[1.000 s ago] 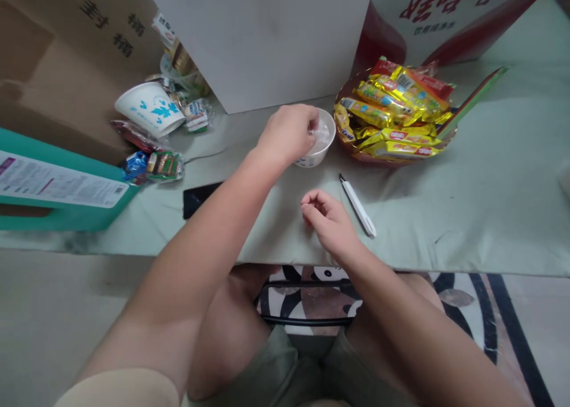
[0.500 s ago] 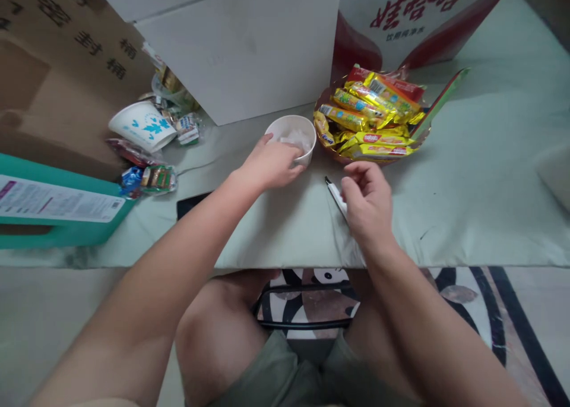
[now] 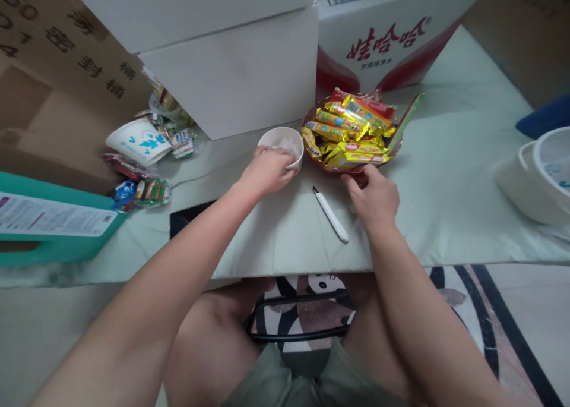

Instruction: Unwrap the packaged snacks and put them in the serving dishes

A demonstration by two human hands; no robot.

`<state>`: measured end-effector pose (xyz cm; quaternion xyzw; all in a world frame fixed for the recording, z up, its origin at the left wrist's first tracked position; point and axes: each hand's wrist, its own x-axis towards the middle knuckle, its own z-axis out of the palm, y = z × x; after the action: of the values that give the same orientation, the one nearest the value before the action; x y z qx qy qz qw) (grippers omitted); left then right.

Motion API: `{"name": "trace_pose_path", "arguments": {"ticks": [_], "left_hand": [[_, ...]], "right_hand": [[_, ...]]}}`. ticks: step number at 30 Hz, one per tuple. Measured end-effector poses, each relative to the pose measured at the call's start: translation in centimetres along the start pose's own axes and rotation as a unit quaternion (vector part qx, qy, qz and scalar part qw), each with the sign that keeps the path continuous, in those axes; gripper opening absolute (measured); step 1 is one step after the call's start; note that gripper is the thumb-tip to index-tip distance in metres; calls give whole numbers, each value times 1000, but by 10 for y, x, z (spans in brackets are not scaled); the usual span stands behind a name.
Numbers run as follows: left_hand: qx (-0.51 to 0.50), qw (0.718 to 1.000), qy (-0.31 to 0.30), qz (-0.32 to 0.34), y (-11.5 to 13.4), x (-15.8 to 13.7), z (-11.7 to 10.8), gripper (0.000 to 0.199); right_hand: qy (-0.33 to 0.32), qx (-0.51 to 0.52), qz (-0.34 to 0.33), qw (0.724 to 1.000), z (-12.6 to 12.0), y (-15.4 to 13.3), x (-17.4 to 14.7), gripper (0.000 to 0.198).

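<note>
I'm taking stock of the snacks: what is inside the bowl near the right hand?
The bowl holds heaped yellow packets, with red packets toward the back; a green-edged flat piece sticks up at its right. Whatever lies beneath the top packets is covered.

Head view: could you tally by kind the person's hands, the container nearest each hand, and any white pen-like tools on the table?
Hands: 2 (left hand, right hand)
White bowls: 1 (white bowl, at the left)
Snack bowls: 1 (snack bowl, at the right)
Pen-like tools: 1 (white tool)
Total: 5
</note>
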<state>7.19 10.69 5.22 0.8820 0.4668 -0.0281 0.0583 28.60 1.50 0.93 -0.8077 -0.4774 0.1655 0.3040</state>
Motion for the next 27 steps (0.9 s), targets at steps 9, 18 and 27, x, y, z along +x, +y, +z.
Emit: {"name": "trace_pose_path", "arguments": {"ticks": [9,18,27], "left_hand": [[1,1000,-15,26,25,76,-7,35],[14,985,-79,151,106,208,-33,37],[-32,972,-95,211,183,346,-44,61]], "right_hand": [[-9,1,29,1000,-50,53,-8,35],[-20,2,88,996,-95,98,-19,36],[38,4,42,998,-95,110,-2,34]]}}
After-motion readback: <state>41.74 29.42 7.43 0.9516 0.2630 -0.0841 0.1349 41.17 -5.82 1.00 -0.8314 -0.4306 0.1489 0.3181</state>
